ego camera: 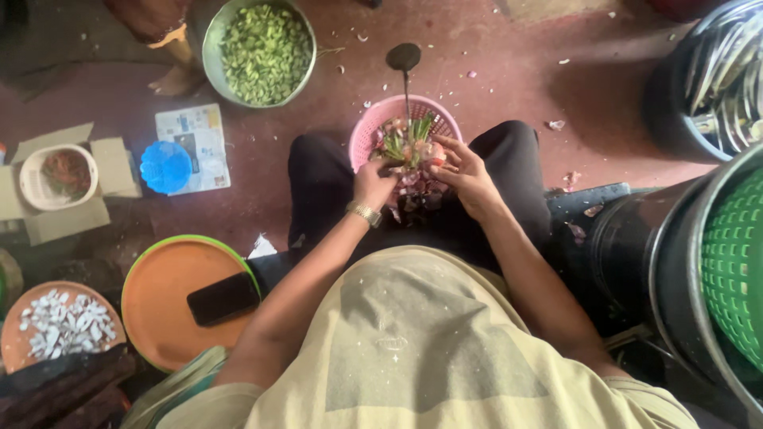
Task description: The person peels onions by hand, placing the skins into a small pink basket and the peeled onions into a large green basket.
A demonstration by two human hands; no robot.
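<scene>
**Asker:** Red floor, seen from the head camera. Where do the hands sit?

**Describer:** Both meet at the near rim of a pink basket [373, 131] between the knees. The left hand [372, 184] pinches a reddish onion piece [411, 163], fingers closed. The right hand [465, 175] touches it from the other side, fingers curled; neither is nearer.

**Asker:** Anything upright?

**Describer:** A vertical blade [407, 91] rises behind the onion.

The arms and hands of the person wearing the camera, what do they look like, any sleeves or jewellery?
Both forearms are bare up to short sleeves of a pale yellowish-beige T-shirt. The left hand has a gold-coloured metal wristwatch at the wrist. The right hand shows no watch, band or glove. No rings can be made out on either hand at this size.
</scene>
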